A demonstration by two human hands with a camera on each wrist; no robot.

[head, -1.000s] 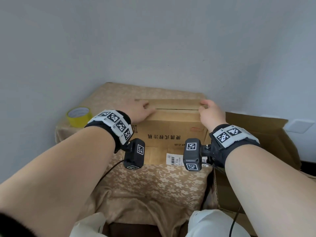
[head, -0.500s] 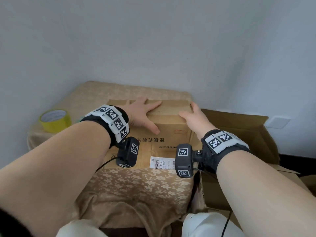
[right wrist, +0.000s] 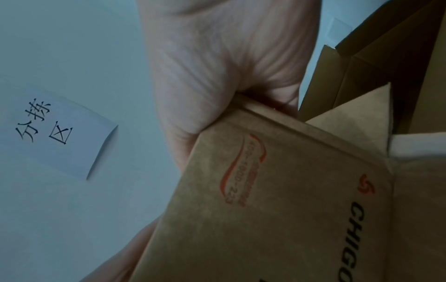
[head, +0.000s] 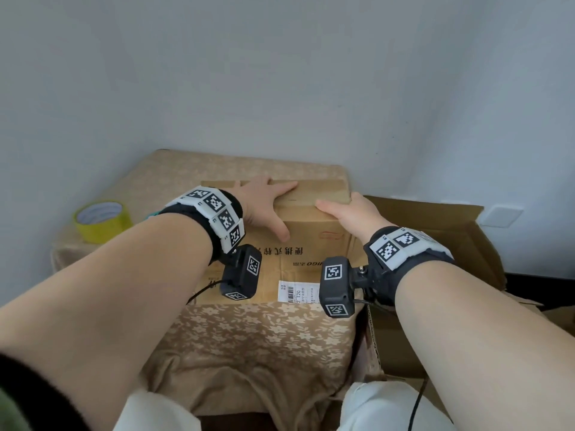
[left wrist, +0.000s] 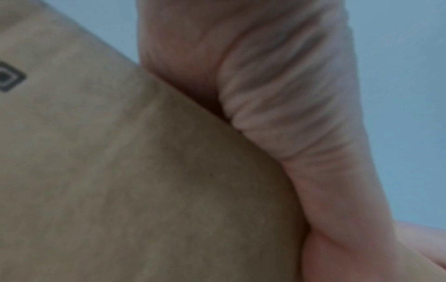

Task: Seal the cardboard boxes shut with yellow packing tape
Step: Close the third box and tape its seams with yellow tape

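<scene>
The cardboard box (head: 298, 244) is pressed closed by the flat left hand (head: 264, 206) and apparently gripped at its corner by the right hand (head: 348, 213). No tape is applied; the tape roll (head: 102, 220) lies untouched at 9 o'clock on the desk (head: 264, 331).

We note bare forearms on both sides. Each wrist carries a black padded band (head: 228, 213) faced with white plates printed with black square-code markers; the right band (head: 401, 248) matches. From each band, at about 6 o'clock, hangs a small black camera block: left camera (head: 241, 273), right camera (head: 337, 286), each bearing white code squares. A silver screw shows on the right mount. Thin black cables (head: 418, 402) trail from both. White trousers (head: 382, 409) cover the knees. At 8 o'clock, a dark sleeve edge (head: 28, 396) with green.
</scene>
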